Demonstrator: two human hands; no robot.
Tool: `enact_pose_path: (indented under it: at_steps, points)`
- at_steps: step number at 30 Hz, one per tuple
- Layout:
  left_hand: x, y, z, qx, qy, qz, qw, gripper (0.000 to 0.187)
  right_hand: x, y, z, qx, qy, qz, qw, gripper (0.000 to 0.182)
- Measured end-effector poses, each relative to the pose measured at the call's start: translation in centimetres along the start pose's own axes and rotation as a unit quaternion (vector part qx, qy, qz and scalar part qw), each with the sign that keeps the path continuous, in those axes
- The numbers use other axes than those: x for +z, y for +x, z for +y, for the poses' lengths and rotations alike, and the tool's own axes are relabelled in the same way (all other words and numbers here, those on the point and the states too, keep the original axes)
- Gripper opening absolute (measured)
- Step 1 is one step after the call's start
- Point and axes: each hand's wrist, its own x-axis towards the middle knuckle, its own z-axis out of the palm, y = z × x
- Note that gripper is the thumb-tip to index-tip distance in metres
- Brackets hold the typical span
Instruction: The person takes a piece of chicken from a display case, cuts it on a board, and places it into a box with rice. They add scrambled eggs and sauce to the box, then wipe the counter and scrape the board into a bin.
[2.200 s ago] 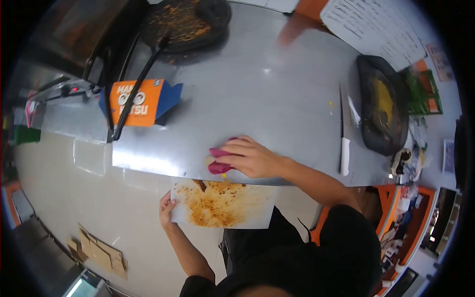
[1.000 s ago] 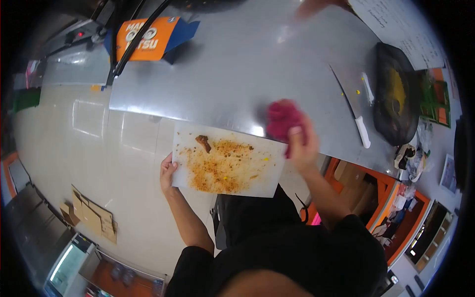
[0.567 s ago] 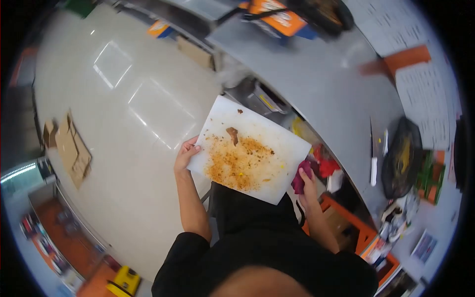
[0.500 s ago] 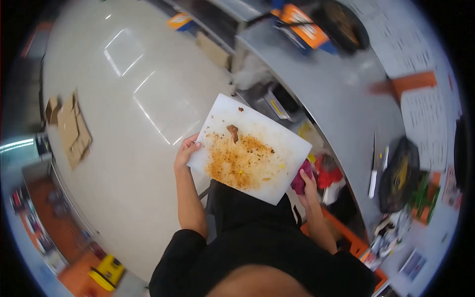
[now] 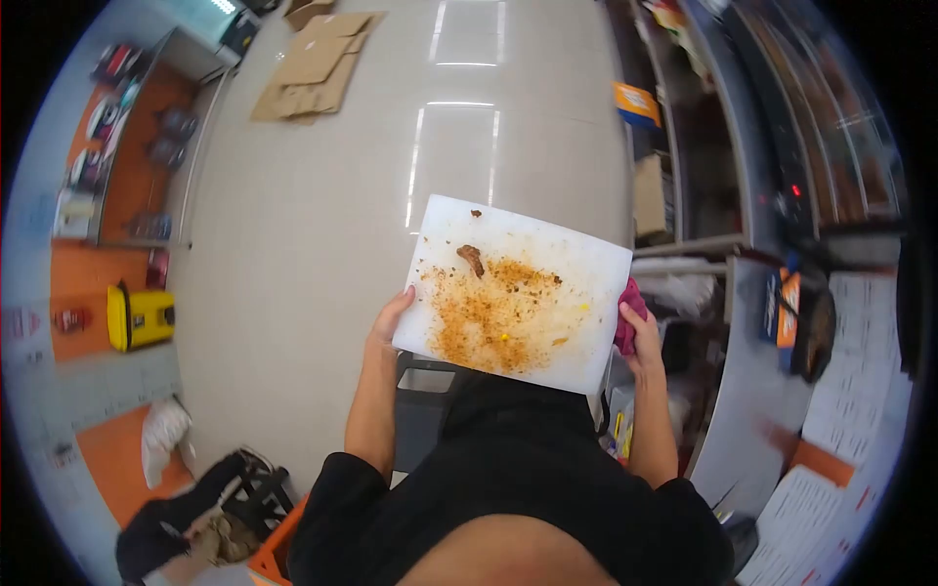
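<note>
A white cutting board [image 5: 576, 264], smeared with orange-brown crumbs and sauce, is held up in front of my body, slightly tilted. On it lies a small brown piece of food [image 5: 471, 259], likely meat or bone, towards the far left part. My left hand [image 5: 393, 314] grips the board's left edge, thumb on top and fingers underneath. At the right edge, my right hand [image 5: 640, 337] is closed around a dark pink cloth [image 5: 628, 314] and presses it to the board. The fingers under the board are hidden.
Flattened cardboard [image 5: 318, 68] lies on the tiled floor ahead. A steel counter [image 5: 747, 391] runs along my right, below shelving [image 5: 703, 127]. To the left are a yellow case [image 5: 142, 317] and a cabinet [image 5: 147, 146]. A dark chair [image 5: 420, 410] is close by my legs.
My body and view have turned left, away from the counter. The board has come round with me, still in both hands, and the food piece stays on it.
</note>
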Motion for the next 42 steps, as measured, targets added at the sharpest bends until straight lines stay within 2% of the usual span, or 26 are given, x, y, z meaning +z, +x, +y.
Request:
enact_pose_path:
  at_steps: [3,5,7,11,12,14,15,16,17,19,22,23,24,25,26,27,30,31,33,34,36,37,38,39,40,42]
  points:
    - [0.1,-2.3,-1.8,0.051,-0.081,-0.060,0.994,0.056,0.9,-0.5,-1.8,-0.016,0.032,-0.046,0.998,0.035]
    - [1.0,-3.1,-0.3,0.108,-0.033,0.005,0.994,0.054,1.9,-0.2,-2.4,-0.010,0.056,-0.020,0.998,0.038]
    - [-0.1,-1.1,-2.2,0.091,-0.036,0.011,0.995,0.051,-0.6,1.4,-2.1,-0.027,0.138,0.022,0.990,0.038]
    - [-1.1,-2.9,-4.0,0.119,-0.092,-0.022,0.988,0.053,-6.7,-4.7,2.4,-0.056,0.055,0.184,0.980,0.042]
    - [-3.1,-3.5,-5.4,0.175,-0.072,-0.058,0.980,0.054,-8.2,-7.1,3.2,-0.085,0.024,0.259,0.962,0.042]
    - [-2.0,-1.4,-4.6,0.145,-0.070,0.000,0.987,0.060,-15.2,-9.1,6.1,-0.164,-0.059,0.440,0.881,0.043]
    - [-0.2,-2.9,-5.1,0.187,-0.061,-0.132,0.972,0.063,-20.2,-12.0,9.2,-0.197,-0.119,0.527,0.818,0.045]
    - [1.4,-4.7,-5.5,0.164,-0.069,-0.089,0.980,0.063,-18.1,-18.3,6.9,-0.156,-0.116,0.601,0.775,0.046]
    - [2.0,-6.8,-6.6,0.152,-0.074,-0.038,0.985,0.063,-23.8,-22.4,10.1,-0.147,-0.140,0.651,0.732,0.048]
    - [-1.0,-4.5,-5.9,0.216,0.007,-0.110,0.970,0.064,-26.4,-27.6,7.4,-0.105,-0.181,0.750,0.627,0.049]
    - [3.5,-4.1,-2.4,0.252,0.097,-0.170,0.948,0.065,-32.3,-34.4,4.0,-0.112,-0.167,0.784,0.588,0.051]
    - [6.8,-5.5,-1.9,0.203,0.034,-0.055,0.977,0.065,-35.2,-37.3,3.8,-0.108,-0.163,0.792,0.578,0.051]
    - [9.0,-6.8,-2.1,0.152,-0.025,0.067,0.986,0.064,-38.3,-39.8,4.3,-0.153,-0.158,0.749,0.625,0.051]
    - [9.9,-6.1,-1.7,0.143,-0.020,0.071,0.987,0.064,-41.0,-40.9,4.4,-0.192,-0.156,0.698,0.672,0.051]
    - [9.9,-6.0,-1.8,0.156,-0.005,0.082,0.984,0.064,-44.0,-43.8,7.3,-0.184,-0.257,0.736,0.599,0.056]
    - [10.4,-6.2,-2.1,0.170,0.010,0.095,0.981,0.064,-45.7,-47.0,10.1,-0.172,-0.356,0.759,0.517,0.061]
    - [12.7,-7.0,-3.3,0.202,0.015,0.110,0.973,0.062,-41.5,-56.8,12.5,0.301,-0.437,0.753,0.389,0.041]
    - [13.1,-7.6,-4.0,0.217,0.007,0.117,0.969,0.061,-42.7,-60.7,17.2,0.354,-0.489,0.715,0.352,0.035]
    - [15.2,-8.3,-5.7,0.219,-0.015,0.126,0.967,0.061,-40.9,-66.2,20.9,0.460,-0.429,0.665,0.403,0.040]
    - [16.2,-8.9,-6.1,0.220,-0.034,0.123,0.967,0.061,-39.3,-67.5,22.7,0.446,-0.437,0.686,0.373,0.043]
    - [12.8,-8.9,-7.1,0.249,-0.023,0.183,0.951,0.061,-38.0,-69.1,21.8,0.449,-0.350,0.698,0.435,0.038]
    - [12.6,-9.7,-7.2,0.244,-0.036,0.209,0.946,0.060,-35.8,-68.8,19.4,0.371,-0.369,0.713,0.467,0.037]
    - [11.5,-10.2,-7.0,0.245,-0.051,0.172,0.953,0.057,-35.6,-68.5,18.7,0.372,-0.409,0.692,0.463,0.041]
    - [10.6,-10.8,-7.2,0.253,-0.066,0.110,0.959,0.061,-39.4,-72.2,23.6,0.275,-0.449,0.678,0.512,0.049]
    - [11.8,-11.5,-7.2,0.276,-0.043,0.106,0.954,0.060,-37.9,-70.9,20.8,0.264,-0.401,0.683,0.551,0.050]
    - [12.3,-12.8,-6.6,0.272,-0.092,0.053,0.956,0.059,-39.5,-69.6,20.7,0.288,-0.464,0.648,0.531,0.045]
